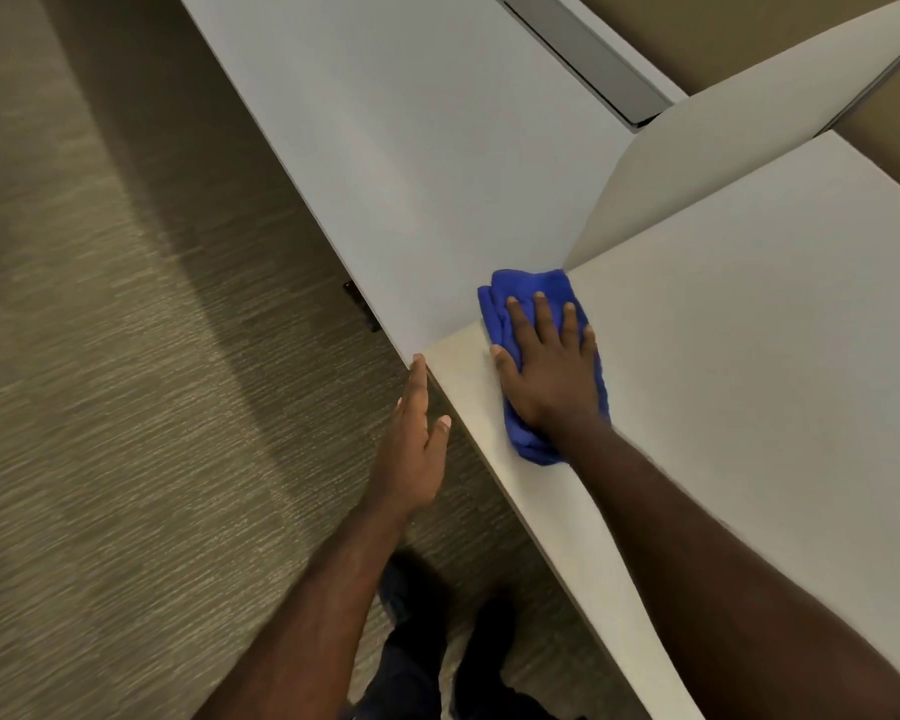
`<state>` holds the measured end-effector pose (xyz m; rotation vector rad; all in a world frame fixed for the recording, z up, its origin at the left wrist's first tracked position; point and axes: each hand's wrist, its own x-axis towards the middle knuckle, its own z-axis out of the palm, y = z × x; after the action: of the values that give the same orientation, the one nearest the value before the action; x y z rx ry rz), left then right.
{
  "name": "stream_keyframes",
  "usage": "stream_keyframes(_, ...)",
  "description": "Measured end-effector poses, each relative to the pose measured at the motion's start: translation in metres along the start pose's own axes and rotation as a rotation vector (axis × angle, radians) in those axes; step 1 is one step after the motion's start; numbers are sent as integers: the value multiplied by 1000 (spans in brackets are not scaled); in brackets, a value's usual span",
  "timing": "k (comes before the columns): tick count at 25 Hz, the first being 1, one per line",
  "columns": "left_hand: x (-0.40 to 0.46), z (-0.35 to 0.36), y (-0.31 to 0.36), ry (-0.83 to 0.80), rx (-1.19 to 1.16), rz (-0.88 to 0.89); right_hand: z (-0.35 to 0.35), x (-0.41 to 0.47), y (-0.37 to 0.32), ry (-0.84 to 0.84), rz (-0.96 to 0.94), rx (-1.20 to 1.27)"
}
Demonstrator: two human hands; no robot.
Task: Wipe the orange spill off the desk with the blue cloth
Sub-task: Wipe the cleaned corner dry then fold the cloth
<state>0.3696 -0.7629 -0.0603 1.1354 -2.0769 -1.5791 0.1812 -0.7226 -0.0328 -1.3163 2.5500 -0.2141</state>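
A folded blue cloth (510, 314) lies on the white desk (749, 330) near its front left corner, beside the foot of a divider panel. My right hand (549, 363) lies flat on the cloth, fingers spread, pressing it onto the desk. My left hand (417, 439) hovers off the desk at its front edge, fingers straight and together, holding nothing; its fingertips reach the desk's corner. A faint yellowish smear (468, 350) shows on the desk just left of the cloth. No clear orange spill is visible; the cloth may cover it.
A second white desk (411, 122) continues to the back left, with a grey cable slot (583, 54) in it. An upright white divider (723, 148) separates the two desks. Carpet (100, 356) lies to the left. My legs and shoes (437, 641) stand below the desk edge.
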Motion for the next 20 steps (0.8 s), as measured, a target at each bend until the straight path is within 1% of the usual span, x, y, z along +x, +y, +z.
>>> stream_keyframes(5, 4, 1, -3, 32, -154, -10, 20, -23, -35, -5, -186, -24)
stream_keyframes(9, 4, 4, -3, 31, -198, -27, 26, -27, -38, 1, -187, -31)
stream_keyframes(11, 5, 6, -3, 37, -172, -19, 23, -23, -35, 14, -148, -6)
stream_keyframes(14, 4, 10, -4, 50, -148, -24, 16, -23, -21, 24, -26, 15)
stream_keyframes(20, -10, 21, -3, 63, -106, -2, 5, -57, 33, 33, 176, 20)
